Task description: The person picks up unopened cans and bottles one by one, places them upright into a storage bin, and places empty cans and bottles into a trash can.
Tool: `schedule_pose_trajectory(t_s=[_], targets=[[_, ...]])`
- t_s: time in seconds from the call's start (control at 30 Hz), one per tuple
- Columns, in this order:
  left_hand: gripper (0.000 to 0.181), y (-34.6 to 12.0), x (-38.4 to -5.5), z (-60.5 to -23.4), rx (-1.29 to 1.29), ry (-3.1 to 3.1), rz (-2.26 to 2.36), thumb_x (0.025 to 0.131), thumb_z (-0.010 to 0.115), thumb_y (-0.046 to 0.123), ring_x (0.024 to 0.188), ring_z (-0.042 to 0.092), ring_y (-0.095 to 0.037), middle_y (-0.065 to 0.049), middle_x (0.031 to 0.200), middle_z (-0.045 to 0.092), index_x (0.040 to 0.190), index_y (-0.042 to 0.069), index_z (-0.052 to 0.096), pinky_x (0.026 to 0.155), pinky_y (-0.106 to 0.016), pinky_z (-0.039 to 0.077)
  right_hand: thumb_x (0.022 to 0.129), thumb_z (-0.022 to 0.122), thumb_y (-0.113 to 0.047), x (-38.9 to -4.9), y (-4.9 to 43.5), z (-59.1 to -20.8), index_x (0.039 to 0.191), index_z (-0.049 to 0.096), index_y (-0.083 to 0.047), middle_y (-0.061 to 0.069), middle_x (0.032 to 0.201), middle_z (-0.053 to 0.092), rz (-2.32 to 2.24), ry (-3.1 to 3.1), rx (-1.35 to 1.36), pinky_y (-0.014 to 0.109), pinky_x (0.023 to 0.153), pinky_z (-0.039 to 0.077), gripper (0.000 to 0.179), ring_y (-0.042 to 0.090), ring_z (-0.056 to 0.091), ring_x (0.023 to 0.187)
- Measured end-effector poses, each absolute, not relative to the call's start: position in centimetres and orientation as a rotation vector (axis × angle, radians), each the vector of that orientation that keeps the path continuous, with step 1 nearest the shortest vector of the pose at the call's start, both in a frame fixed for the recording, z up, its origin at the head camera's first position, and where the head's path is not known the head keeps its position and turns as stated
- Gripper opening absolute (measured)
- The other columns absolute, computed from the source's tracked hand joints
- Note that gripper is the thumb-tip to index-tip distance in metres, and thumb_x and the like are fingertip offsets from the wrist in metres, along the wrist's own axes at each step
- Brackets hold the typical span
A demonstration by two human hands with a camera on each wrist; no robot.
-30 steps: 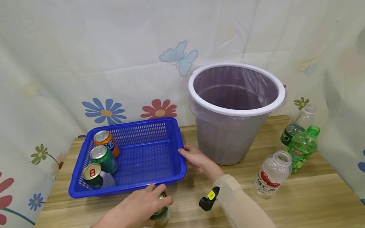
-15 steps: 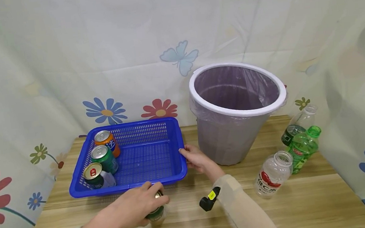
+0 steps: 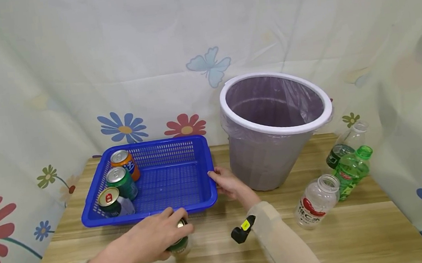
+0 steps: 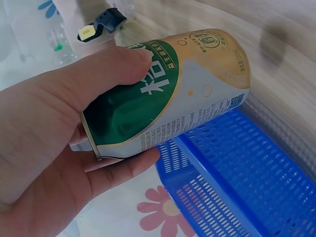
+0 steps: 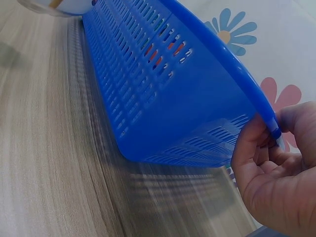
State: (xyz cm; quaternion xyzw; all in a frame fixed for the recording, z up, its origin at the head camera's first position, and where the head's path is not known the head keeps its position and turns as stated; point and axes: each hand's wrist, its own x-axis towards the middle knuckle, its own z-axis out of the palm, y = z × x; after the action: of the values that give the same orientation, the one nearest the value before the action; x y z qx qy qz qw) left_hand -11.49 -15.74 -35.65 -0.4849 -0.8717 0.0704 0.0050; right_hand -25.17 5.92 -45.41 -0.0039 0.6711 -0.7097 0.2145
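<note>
My left hand [image 3: 154, 237] grips a green, white and gold drink can [image 4: 197, 94] near its top, in front of the basket. The left wrist view shows the thumb on one side of the can and fingers on the other. At the right side of the blue plastic basket [image 3: 171, 191], my right hand [image 3: 229, 184] pinches the rim, thumb above and fingers curled below, as the right wrist view shows. Along the basket's left side stand an orange can [image 3: 124, 163], a green can [image 3: 123, 184] and a dark green can with a gold top [image 3: 113, 203].
A grey bin [image 3: 264, 160] with a white rim and clear liner stands right of the basket. Further right are a clear jar-like bottle [image 3: 315, 202], a green bottle [image 3: 350, 172] and a clear bottle with a dark label [image 3: 345, 145]. A flowered curtain backs the wooden table [image 3: 247, 260].
My left hand has shifted a little to the left with the can in it. The right hand stays on the basket rim.
</note>
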Motion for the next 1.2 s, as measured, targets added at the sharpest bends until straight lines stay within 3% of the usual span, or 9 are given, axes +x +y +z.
schedule_pose_trajectory(t_s=[0.6, 1.2], targets=[[0.061, -16.4, -11.7, -33.1, -1.513, -2.747, 0.201, 0.061, 0.085, 0.028, 0.083, 0.051, -0.017, -0.003, 0.11, 0.049, 0.112, 0.024, 0.051, 0.061, -0.025, 0.052, 0.095, 0.042, -0.014, -25.2, 5.9, -45.4, 0.12, 0.044, 0.008, 0.017, 0.098, 0.058, -1.97, 1.857, -0.016, 0.031, 0.068, 0.054, 0.033, 0.016, 0.059, 0.078], [0.063, -17.6, -12.5, -30.9, -1.462, -2.715, 0.191, 0.06, 0.086, 0.027, 0.084, 0.051, -0.018, -0.005, 0.11, 0.049, 0.113, 0.021, 0.052, 0.063, -0.025, 0.053, 0.096, 0.041, -0.016, -25.2, 5.9, -45.4, 0.123, 0.043, 0.008, 0.02, 0.103, 0.058, -1.964, 1.859, -0.007, 0.036, 0.073, 0.055, 0.036, 0.018, 0.059, 0.082]])
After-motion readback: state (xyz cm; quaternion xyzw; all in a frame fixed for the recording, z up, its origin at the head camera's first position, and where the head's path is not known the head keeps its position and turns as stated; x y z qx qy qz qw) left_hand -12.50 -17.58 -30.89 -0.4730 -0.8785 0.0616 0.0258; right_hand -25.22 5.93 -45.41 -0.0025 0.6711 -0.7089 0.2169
